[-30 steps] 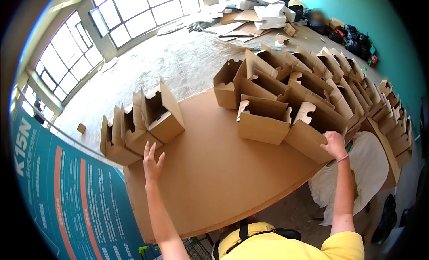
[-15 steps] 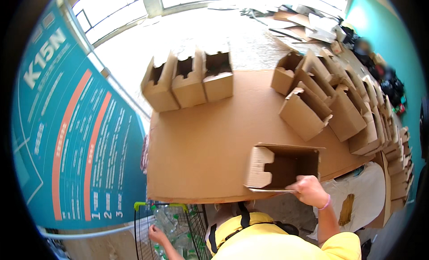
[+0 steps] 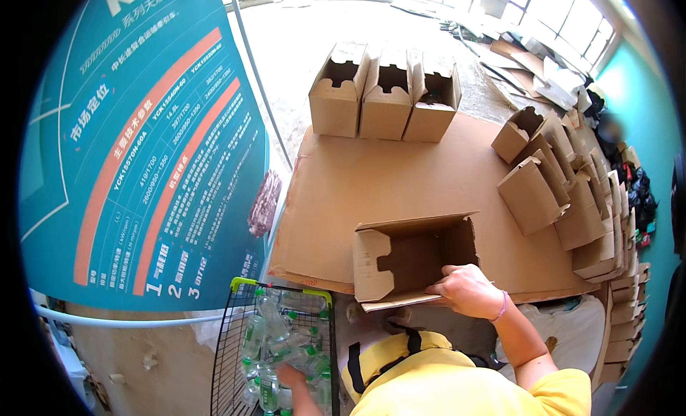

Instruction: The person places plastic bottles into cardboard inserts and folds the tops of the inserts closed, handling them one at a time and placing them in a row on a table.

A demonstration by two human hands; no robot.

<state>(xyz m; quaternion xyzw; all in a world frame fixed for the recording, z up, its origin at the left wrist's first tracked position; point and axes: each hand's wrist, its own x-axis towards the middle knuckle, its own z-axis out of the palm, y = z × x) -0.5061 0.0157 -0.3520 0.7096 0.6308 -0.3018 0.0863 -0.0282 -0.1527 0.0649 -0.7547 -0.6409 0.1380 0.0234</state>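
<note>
My right hand (image 3: 464, 291) grips the near edge of an open-topped cardboard box (image 3: 371, 273), thumb and fingers closed on its wall. The box is tilted at the table's near edge, its inside dark and seemingly bare. My left hand (image 3: 289, 377) is down in a black wire basket (image 3: 218, 344) with green corner pieces, at the lower left. Clear plastic bottles (image 3: 268, 323) with green caps fill that basket. The left hand lies against the bottles; its fingers are hidden, so whether it holds one does not show.
The table is covered with a brown cardboard sheet (image 3: 400, 176). Three open boxes (image 3: 386, 105) stand in a row at its far side. Many more boxes (image 3: 532, 194) crowd the right. A teal printed banner (image 3: 150, 151) rises on the left. Flattened cardboard (image 3: 514, 58) lies beyond.
My left hand has gone from the basket's left side deeper among the bottles. The right hand keeps hold of the box, now nearer and more tilted. The view has turned left.
</note>
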